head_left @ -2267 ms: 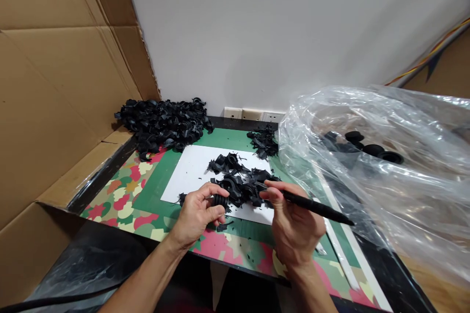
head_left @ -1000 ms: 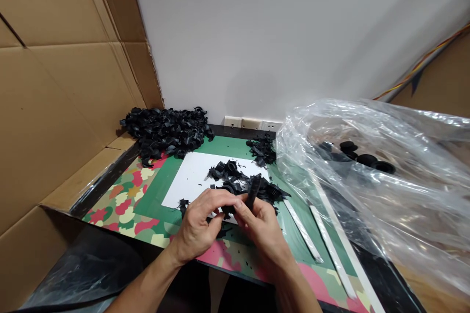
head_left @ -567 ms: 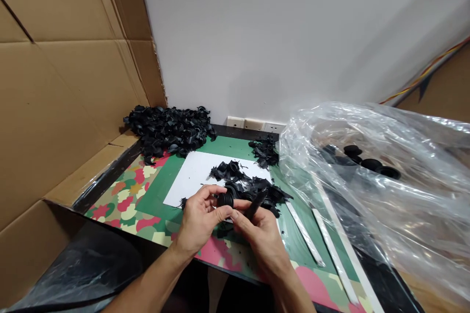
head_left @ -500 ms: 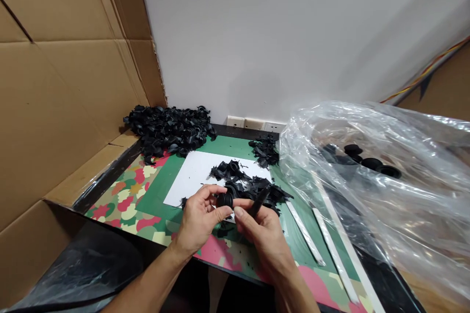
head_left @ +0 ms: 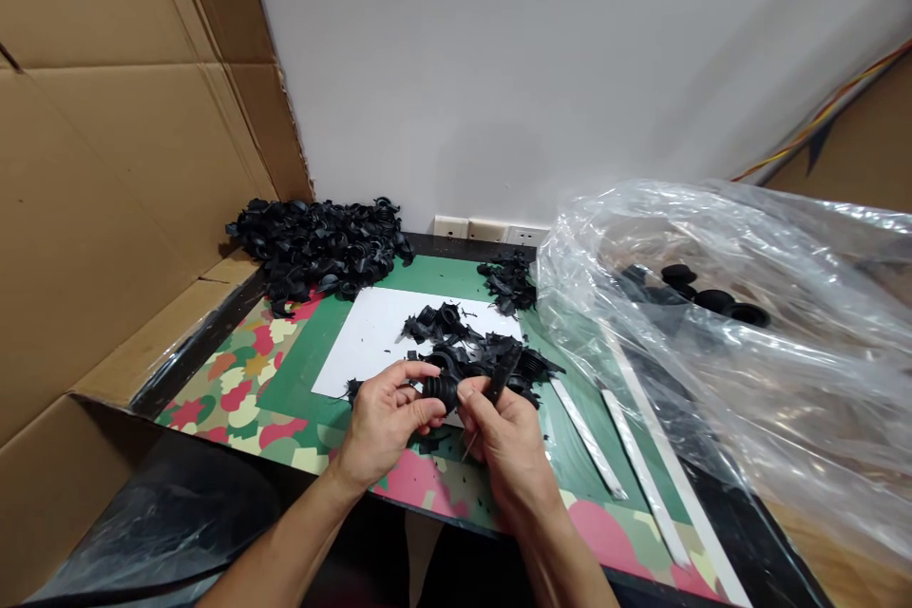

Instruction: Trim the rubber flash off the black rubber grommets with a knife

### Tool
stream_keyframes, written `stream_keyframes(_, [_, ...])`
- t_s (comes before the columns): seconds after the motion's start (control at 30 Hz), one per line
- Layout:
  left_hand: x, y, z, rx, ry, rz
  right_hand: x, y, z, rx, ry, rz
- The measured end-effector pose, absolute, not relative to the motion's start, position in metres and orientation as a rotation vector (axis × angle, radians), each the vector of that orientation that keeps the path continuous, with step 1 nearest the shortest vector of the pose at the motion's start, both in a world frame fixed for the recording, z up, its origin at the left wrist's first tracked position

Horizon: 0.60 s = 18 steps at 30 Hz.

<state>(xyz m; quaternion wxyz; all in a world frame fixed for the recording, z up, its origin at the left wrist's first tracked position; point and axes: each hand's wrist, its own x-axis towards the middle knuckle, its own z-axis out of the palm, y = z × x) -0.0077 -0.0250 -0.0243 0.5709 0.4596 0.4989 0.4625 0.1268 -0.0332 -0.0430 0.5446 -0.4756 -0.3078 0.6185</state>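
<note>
A small black ribbed rubber bellows is pinched between the thumb and fingers of my left hand. From the other side, my right hand touches the bellows with thumb and fingertip. That hand is closed around a slim black-handled tool, whose thin metal tip points down below the hand; its exact kind cannot be made out. Just behind both hands lies a heap of black rubber pieces on a white sheet. The sheet rests on a green cutting mat.
A large pile of black rubber pieces stands back left, a smaller pile back right. Two white strips lie at right, beside a clear plastic bag holding several black rubber parts. Cardboard walls the left; sockets line the wall.
The bellows has turned from upright to lying sideways between my hands. My right fingertips have shifted onto its end, and the tool's thin metal tip now shows below the hand.
</note>
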Motion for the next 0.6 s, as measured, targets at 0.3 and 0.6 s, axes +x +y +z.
stream_keyframes(0.3, [-0.0138,-0.0221,-0.0272,1.01,1.031,1.028,0.1245,-0.034,-0.0319,-1.047,-0.635,1.605])
stream_keyframes(0.6, [-0.0114,-0.022,-0.0262,0.877,1.118,1.118,0.1237,-0.034,-0.0368,-1.057,-0.641,1.6])
